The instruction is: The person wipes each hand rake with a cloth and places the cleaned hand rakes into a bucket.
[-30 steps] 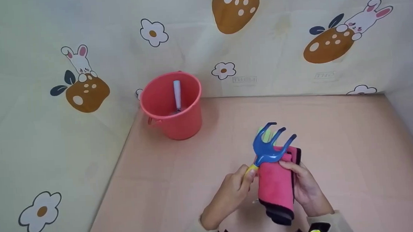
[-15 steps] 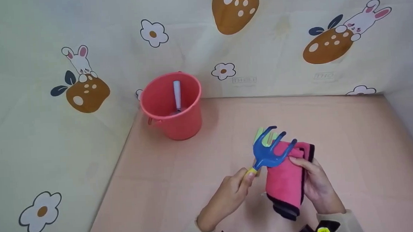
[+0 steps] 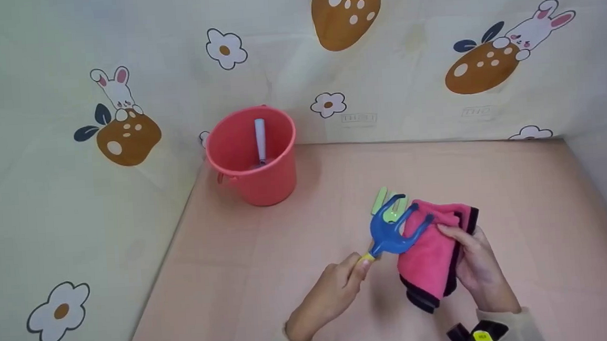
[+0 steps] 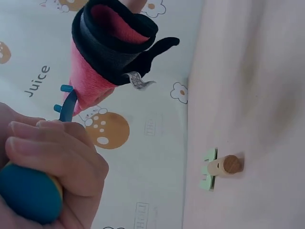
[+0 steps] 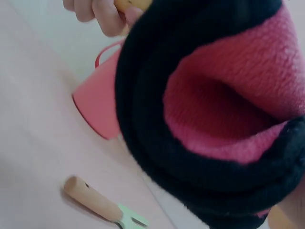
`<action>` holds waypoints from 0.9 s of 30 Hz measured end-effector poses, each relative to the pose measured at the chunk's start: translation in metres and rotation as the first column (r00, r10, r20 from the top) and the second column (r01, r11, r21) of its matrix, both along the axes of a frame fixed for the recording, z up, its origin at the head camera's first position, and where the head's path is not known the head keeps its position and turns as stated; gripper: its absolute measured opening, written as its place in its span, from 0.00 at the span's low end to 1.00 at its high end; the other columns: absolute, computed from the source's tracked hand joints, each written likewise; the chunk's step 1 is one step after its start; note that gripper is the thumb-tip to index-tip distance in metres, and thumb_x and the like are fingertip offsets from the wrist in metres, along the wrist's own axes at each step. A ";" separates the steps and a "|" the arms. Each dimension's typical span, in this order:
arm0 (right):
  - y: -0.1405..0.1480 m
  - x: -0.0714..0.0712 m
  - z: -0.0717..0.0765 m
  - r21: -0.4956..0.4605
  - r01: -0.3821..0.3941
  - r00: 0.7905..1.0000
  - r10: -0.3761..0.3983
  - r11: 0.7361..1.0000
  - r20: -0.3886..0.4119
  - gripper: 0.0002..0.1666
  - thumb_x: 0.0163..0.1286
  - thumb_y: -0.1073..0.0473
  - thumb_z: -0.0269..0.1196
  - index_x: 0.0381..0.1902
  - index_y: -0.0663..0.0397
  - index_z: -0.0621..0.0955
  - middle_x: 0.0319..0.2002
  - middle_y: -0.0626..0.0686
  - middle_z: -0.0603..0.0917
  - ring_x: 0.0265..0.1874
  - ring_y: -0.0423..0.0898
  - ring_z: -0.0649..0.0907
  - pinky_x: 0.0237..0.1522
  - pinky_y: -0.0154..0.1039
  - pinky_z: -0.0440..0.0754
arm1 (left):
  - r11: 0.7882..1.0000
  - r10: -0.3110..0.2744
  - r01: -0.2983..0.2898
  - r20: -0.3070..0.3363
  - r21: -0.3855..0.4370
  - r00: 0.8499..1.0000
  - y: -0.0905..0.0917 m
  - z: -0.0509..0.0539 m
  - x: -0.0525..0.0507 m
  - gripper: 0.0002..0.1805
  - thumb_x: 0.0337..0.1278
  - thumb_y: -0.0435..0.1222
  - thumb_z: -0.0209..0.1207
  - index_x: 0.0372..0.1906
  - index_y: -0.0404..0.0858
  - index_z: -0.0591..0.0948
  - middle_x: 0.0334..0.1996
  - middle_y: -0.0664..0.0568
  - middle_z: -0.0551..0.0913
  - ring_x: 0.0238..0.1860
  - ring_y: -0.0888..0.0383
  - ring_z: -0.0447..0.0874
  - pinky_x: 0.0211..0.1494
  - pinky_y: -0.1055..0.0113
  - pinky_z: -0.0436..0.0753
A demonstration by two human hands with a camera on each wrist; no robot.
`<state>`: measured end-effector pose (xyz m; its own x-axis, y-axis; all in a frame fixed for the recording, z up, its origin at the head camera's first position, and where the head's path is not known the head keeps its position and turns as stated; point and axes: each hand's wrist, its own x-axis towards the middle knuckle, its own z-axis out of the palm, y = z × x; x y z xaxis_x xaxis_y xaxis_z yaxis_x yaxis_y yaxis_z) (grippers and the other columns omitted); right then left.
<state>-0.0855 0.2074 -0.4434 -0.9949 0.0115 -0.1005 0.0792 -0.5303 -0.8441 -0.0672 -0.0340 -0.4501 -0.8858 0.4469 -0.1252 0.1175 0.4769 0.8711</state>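
In the head view my left hand (image 3: 337, 287) grips the yellow handle of a blue three-pronged hand rake (image 3: 390, 235), prongs up. The handle's blue rounded end (image 4: 31, 193) pokes out of the fist in the left wrist view. My right hand (image 3: 480, 267) holds a folded pink cloth (image 3: 430, 260) with black edging, thumb on its front. Overlapping the cloth's left side in the head view are the rake's prongs; whether they touch it I cannot tell. The right wrist view looks into the cloth's rolled folds (image 5: 214, 109).
A light green hand fork (image 3: 390, 215) with a wooden handle (image 5: 93, 198) lies on the table (image 3: 226, 291) behind the blue rake. At the back left stands a pink bucket (image 3: 270, 185), holding a tool with a pale handle (image 3: 261, 139). Printed sheeting (image 3: 408, 69) walls the table.
My right hand has moved right with the cloth, uncovering more of the green fork. The cloth has spread a little wider at its top. The blue rake has dipped slightly.
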 end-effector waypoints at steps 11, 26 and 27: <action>-0.005 0.009 0.014 0.533 0.168 0.982 -0.093 0.829 -0.165 0.13 0.65 0.71 0.56 0.48 0.60 0.75 0.40 0.44 0.80 0.38 0.36 0.79 0.41 0.26 0.77 | 0.999 0.038 -0.036 0.045 -0.033 0.998 -0.001 -0.006 0.002 0.23 0.69 0.55 0.38 0.30 0.42 0.70 0.16 0.60 0.61 0.16 0.65 0.57 0.18 0.73 0.57; -0.007 -0.004 0.008 0.227 0.177 0.973 -0.205 0.958 0.108 0.19 0.69 0.53 0.56 0.54 0.47 0.65 0.46 0.44 0.74 0.44 0.36 0.76 0.47 0.27 0.74 | 0.981 0.074 -0.078 0.029 0.178 0.997 -0.002 -0.002 -0.003 0.21 0.69 0.52 0.43 0.29 0.40 0.71 0.12 0.59 0.63 0.10 0.67 0.58 0.12 0.77 0.57; -0.010 -0.003 0.005 0.222 0.127 0.977 -0.160 0.967 0.139 0.19 0.69 0.52 0.56 0.54 0.45 0.64 0.47 0.43 0.75 0.46 0.36 0.76 0.49 0.27 0.74 | 0.978 0.064 -0.066 0.016 0.197 0.998 0.000 -0.001 -0.003 0.20 0.69 0.51 0.43 0.29 0.40 0.72 0.12 0.59 0.63 0.10 0.67 0.58 0.12 0.77 0.58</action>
